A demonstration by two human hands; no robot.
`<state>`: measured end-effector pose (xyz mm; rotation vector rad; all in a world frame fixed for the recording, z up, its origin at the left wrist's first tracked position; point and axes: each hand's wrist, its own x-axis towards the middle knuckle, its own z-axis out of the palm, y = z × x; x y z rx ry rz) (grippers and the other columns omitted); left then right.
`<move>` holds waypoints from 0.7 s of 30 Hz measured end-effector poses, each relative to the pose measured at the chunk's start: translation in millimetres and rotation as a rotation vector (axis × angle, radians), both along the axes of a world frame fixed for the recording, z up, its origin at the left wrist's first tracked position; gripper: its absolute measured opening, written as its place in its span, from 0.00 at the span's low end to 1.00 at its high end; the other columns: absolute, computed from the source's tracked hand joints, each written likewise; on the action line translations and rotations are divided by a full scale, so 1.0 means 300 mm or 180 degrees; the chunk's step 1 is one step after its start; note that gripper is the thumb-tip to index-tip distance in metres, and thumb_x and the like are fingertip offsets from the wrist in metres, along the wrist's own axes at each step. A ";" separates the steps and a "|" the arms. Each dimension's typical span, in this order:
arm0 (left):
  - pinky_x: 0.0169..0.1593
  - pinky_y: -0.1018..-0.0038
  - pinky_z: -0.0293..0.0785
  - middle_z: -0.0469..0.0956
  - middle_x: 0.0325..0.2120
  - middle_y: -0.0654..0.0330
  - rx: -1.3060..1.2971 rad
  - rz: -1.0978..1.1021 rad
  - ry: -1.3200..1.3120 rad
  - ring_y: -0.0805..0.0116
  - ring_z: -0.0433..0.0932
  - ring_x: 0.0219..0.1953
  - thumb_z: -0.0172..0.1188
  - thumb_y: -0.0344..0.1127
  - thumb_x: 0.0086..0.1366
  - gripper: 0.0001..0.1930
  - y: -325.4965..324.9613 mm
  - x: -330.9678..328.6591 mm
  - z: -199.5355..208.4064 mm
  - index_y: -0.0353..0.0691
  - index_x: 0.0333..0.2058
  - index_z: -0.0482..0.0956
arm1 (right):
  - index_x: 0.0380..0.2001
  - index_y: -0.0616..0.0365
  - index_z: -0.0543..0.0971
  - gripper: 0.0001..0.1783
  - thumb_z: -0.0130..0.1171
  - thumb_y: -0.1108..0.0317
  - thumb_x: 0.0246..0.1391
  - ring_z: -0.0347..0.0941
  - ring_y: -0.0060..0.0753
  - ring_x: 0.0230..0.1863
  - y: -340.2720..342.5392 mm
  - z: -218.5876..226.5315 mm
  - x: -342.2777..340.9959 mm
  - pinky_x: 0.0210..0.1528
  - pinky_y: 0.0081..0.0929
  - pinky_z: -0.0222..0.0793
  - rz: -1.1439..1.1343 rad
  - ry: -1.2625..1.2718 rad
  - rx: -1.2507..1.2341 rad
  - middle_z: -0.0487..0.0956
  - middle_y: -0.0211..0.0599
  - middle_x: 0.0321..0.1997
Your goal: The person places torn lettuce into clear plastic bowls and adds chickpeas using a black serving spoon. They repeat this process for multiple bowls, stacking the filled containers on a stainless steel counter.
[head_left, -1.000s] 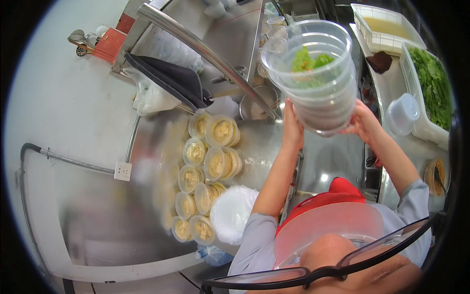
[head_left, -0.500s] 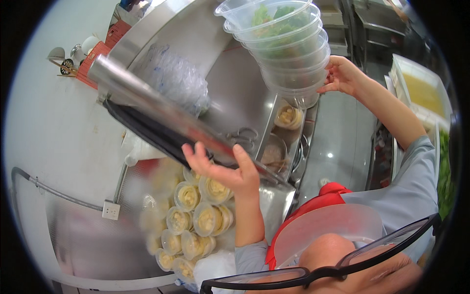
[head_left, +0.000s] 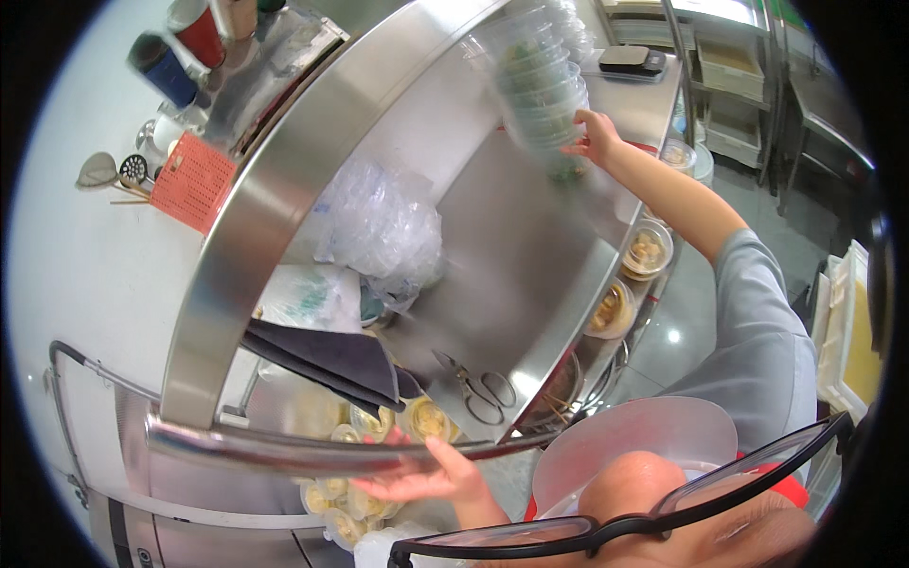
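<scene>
A tall stack of clear, round plastic tubs (head_left: 544, 99), nested so that their rims show one below another, slants with its upper end toward the left. Leafy greens (head_left: 520, 55) show dimly through the upper walls, blurred. The stack is over the far part of the steel counter (head_left: 502, 227), inward from its right edge; whether it touches the surface is unclear.

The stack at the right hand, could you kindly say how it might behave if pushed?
The stack looks tall for its width, so it may tip. Clear and seemingly thin-walled, it is probably light and slightly flexible.
</scene>
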<state>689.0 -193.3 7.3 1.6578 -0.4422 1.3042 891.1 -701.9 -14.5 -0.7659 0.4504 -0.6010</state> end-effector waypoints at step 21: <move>0.54 0.68 0.73 0.58 0.65 0.41 -0.0230 0.0447 0.0450 0.62 0.72 0.44 0.54 0.22 0.60 0.51 -0.067 -0.040 0.032 0.37 0.75 0.32 | 0.73 0.54 0.55 0.46 0.64 0.74 0.53 0.75 0.40 0.56 0.018 -0.081 0.615 0.49 0.36 0.77 -0.0263 -0.0100 -0.0907 0.70 0.45 0.66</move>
